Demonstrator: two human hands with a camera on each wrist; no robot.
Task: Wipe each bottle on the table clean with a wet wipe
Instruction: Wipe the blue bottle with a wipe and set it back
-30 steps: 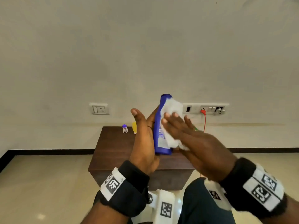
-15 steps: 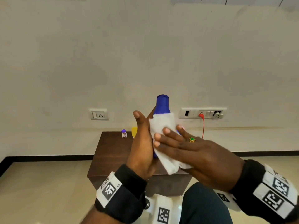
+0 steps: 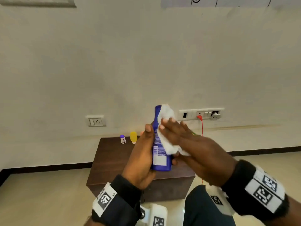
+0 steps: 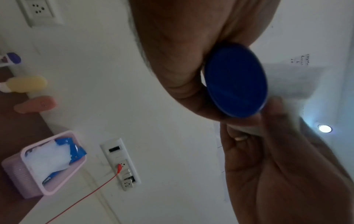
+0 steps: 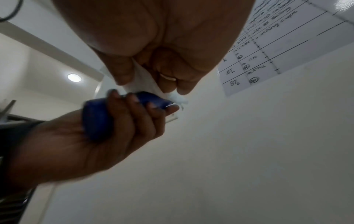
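A blue bottle with a white label stands upright in the air above the table. My left hand grips its lower body, fingers curled round it. The bottle's round blue base faces the left wrist camera. My right hand presses a white wet wipe against the bottle's upper right side, up to the cap. In the right wrist view the thumb and fingers pinch the wipe.
On the brown table by the wall stand a small purple-capped bottle, a yellow bottle and a pink bottle. A pink basket holds a wipe pack. A red cable hangs from the wall socket.
The wipe slid down from the bottle's top to its middle, then back up over the cap. The label side now faces the head camera.
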